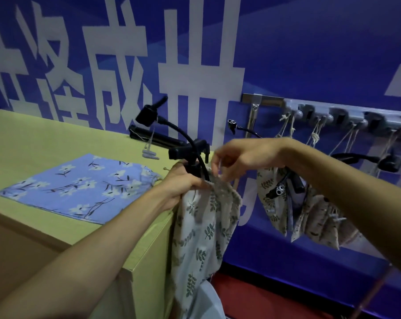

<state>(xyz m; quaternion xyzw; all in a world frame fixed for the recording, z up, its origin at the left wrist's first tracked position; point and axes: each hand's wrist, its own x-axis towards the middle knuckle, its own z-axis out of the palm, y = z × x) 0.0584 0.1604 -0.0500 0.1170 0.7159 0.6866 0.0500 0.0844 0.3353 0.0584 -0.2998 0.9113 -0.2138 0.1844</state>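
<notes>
Hanging at mid-frame beside the box (57, 139) corner, the leaf-print bag (201, 231) has its bunched mouth gripped by the left hand (183, 183) while the right hand (243, 157) pinches the drawstring (220, 165) — a sharp tug could snag the gooseneck clamp (190, 150) just behind.

Blue wall banner (310, 54): row of huge white Chinese characters, above and left of beige leaf-print cloth drawstring bag (201, 231). "成" readable; character right of it resembles "卅"; those further left cropped, uncertain.
</notes>
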